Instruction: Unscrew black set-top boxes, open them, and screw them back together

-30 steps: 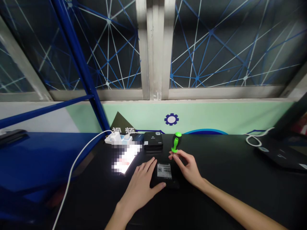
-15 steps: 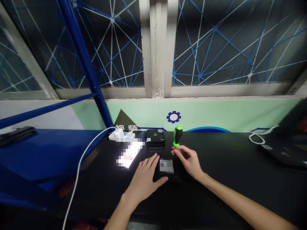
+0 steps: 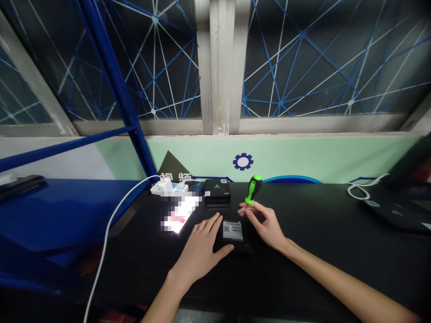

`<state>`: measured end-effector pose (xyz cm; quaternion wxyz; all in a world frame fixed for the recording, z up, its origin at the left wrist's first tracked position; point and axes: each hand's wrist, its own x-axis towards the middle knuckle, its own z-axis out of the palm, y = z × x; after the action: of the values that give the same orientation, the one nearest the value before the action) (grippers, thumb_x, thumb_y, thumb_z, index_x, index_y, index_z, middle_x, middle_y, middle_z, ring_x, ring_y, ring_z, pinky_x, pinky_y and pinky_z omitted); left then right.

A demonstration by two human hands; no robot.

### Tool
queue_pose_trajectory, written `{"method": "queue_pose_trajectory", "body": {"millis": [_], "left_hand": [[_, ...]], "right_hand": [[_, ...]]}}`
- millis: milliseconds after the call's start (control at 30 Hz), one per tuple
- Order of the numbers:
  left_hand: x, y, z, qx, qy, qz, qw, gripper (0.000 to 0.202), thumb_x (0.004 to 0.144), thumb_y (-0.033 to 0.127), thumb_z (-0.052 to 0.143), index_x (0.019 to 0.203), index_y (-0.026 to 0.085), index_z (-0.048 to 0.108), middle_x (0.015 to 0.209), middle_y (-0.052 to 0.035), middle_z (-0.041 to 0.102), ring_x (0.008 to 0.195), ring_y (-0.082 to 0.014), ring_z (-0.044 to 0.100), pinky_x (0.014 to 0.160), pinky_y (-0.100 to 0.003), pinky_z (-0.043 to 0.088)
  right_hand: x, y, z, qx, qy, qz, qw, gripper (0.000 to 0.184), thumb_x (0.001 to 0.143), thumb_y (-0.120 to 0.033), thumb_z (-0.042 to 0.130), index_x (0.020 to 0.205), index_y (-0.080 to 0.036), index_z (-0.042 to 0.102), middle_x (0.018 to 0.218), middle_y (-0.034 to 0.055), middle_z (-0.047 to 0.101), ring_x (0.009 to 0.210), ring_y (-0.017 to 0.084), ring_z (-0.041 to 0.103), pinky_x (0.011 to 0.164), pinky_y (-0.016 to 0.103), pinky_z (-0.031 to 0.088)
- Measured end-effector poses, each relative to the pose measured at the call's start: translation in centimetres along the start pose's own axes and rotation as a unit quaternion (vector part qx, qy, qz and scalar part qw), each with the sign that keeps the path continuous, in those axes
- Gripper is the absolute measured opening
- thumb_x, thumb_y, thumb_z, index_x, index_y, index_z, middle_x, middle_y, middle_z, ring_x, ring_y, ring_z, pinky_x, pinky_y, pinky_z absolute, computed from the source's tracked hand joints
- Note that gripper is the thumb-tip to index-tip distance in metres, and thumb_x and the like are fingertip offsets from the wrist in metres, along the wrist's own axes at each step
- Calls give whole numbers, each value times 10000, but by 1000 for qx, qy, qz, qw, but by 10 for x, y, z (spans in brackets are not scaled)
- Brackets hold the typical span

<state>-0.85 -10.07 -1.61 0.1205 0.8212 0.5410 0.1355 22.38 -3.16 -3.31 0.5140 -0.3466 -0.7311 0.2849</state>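
My left hand point(image 3: 201, 253) lies with fingers stretched and thumb apart on the left and near edges of a flat black box point(image 3: 243, 246). A white printed label point(image 3: 232, 230) faces up on that box. My right hand point(image 3: 266, 223) pinches the shaft of a green-and-black screwdriver point(image 3: 253, 189) just below its handle, beyond the far right corner of the labelled box. The handle points up and leans to the right. The screwdriver's tip is hidden by my fingers.
A second black box point(image 3: 217, 190) sits behind. Left of it are a lit phone point(image 3: 182, 215) and a white power strip point(image 3: 182, 189) with a plugged-in charger. A white cable point(image 3: 111, 220) runs down the left side. At the right lie a black device point(image 3: 397, 214) and a white cord point(image 3: 358, 192).
The screwdriver's handle has gone from almost upright to leaning right. My right hand keeps its pinch on the shaft, and my left hand stays on the box. The view has shifted slightly.
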Motion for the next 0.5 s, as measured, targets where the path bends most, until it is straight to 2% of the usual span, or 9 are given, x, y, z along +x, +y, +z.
{"method": "queue_pose_trajectory", "body": {"millis": [200, 333, 500], "left_hand": [[-2, -1, -1, -9, -8, -11, 1000, 706, 964, 660, 364, 1560, 314, 213, 1626, -7, 239, 1463, -307, 276, 1158, -556, 293], [0, -3, 1, -12, 3, -2, 1000, 694, 967, 643, 383, 1559, 323, 213, 1624, -12, 248, 1457, -299, 294, 1155, -539, 310], [2, -3, 1, -6, 13, 5, 1000, 698, 957, 634, 423, 1552, 320, 237, 1610, -16, 287, 1447, -296, 312, 1153, -516, 328]], "right_hand": [[-1, 0, -2, -37, -3, -3, 999, 163, 978, -292, 559, 983, -217, 703, 973, 53, 761, 936, 210, 723, 880, 311, 529], [-2, -2, -3, -44, -4, 10, 999, 167, 976, -301, 560, 952, -217, 703, 995, 58, 761, 958, 217, 718, 887, 308, 525], [-2, -5, -3, -45, -5, 27, 999, 160, 972, -311, 566, 986, -220, 697, 962, 50, 764, 892, 214, 726, 852, 306, 536]]}}
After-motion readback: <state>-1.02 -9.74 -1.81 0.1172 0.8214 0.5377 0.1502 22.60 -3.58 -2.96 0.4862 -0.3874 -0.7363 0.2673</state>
